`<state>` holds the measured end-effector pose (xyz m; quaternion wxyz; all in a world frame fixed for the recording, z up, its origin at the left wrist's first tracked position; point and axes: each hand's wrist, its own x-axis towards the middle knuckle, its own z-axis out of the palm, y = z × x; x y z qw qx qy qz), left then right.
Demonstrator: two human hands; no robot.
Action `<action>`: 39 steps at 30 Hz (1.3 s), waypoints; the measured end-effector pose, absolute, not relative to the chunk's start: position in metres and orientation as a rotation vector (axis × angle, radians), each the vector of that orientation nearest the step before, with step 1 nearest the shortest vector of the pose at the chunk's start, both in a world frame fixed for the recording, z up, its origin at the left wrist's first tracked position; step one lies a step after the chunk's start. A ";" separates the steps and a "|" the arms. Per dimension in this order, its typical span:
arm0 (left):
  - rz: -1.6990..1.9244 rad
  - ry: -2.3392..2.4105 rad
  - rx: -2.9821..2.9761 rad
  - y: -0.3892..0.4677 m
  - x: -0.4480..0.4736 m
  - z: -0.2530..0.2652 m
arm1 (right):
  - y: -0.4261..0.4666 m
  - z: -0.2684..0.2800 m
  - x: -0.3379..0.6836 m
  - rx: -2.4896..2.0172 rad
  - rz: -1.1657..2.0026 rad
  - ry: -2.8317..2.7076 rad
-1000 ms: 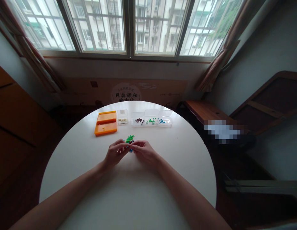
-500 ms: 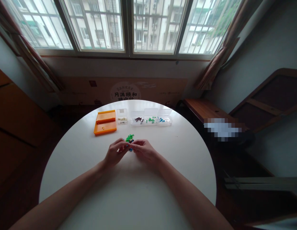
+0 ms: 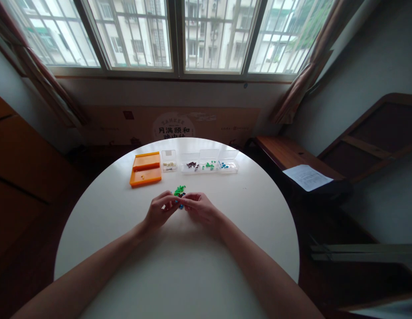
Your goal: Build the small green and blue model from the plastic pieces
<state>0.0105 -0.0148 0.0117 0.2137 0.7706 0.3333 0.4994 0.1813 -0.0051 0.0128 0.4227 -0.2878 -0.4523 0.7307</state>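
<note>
I had the left hand (image 3: 160, 207) and the right hand (image 3: 201, 205) together at the middle of the table (image 3: 192, 270), thumbs and fingertips meeting in a pinch. Whether they were clamped on anything I could not tell; the fingers hid whatever was that small. The pile (image 3: 179, 191) lay just beyond the fingertips, green bits at its far end, dark and blue bits nearer and partly covered. Farther off stood the tray (image 3: 154, 173) on the left, the box (image 3: 169, 154) just right of it, and the case (image 3: 209, 171) on the right, holding more dark, green and blue bits.

For pinching this fine, I judged light pressure at the very tips best, with 1 hand steady and the other turning (a hard squeeze could send a bit skidding away). Working low and close to the pile seemed wise too, so that a dropped bit would not roll far.
</note>
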 end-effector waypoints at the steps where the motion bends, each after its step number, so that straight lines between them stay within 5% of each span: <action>1: 1.385 0.925 2.139 -0.015 0.010 0.012 | -0.005 0.013 0.181 -0.719 1.831 -1.131; 39: 1.371 0.992 2.113 -0.013 0.010 0.013 | -0.006 0.016 0.178 -0.789 1.752 -1.135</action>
